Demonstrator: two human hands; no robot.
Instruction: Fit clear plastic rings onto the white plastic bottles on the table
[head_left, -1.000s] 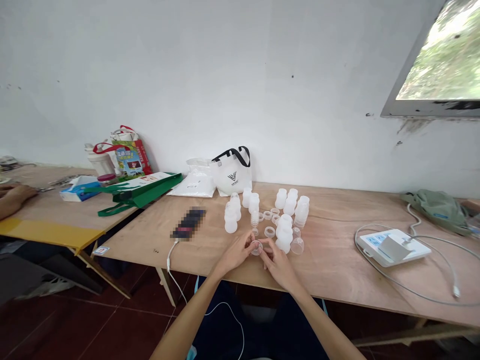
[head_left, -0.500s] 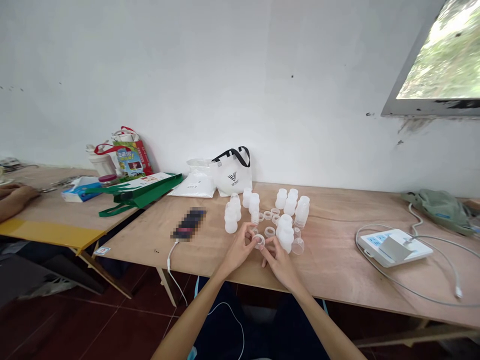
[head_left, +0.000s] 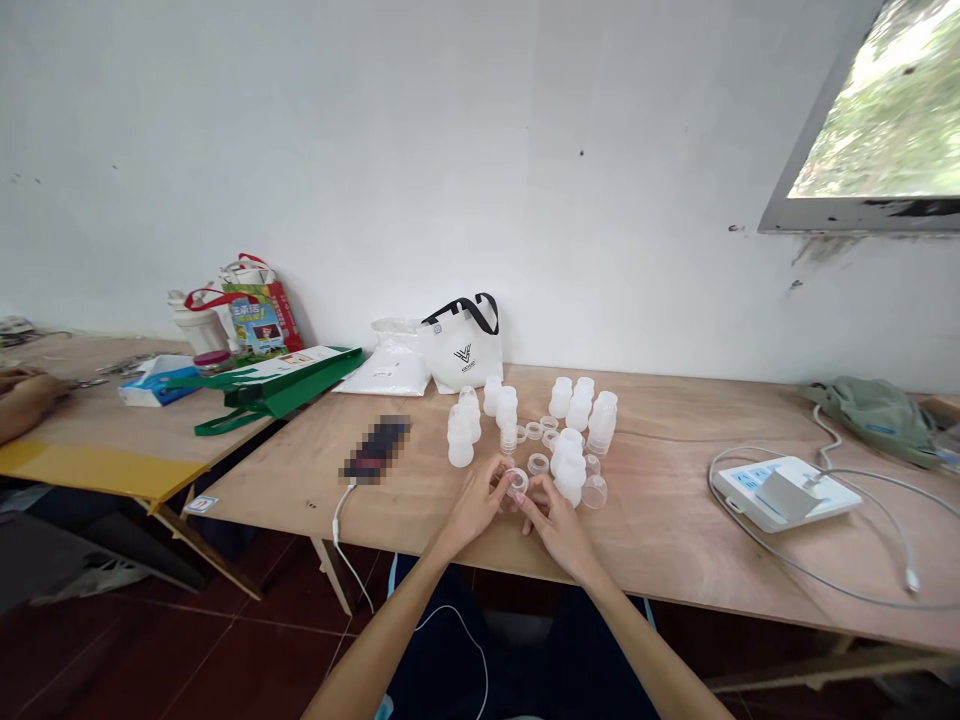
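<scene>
Both hands meet near the front edge of the table, pinching one translucent plastic screw ring (head_left: 517,481) between them. My left hand (head_left: 480,500) has thumb and fingers closed on the ring's left side. On its right side, the fingertips of my right hand (head_left: 553,518) grip it. Just beyond the hands lie several loose rings (head_left: 538,463). Frosted white bottles (head_left: 568,470) with pinched waists stand to the right, and more bottles (head_left: 460,440) stand to the left. A clear dome cap (head_left: 594,491) sits beside the right-hand bottles.
A phone (head_left: 377,448) on a white cable lies left. Against the wall are a white bag (head_left: 469,350) and a plastic packet (head_left: 390,365). A white box (head_left: 784,495) with looping cable is right. A green bag (head_left: 289,385) spans the left tables; another person's hand (head_left: 30,390) rests far left.
My left fingers have shifted slightly around the ring, which stays held between both hands. The view has moved a little; the bottles and loose rings keep their places.
</scene>
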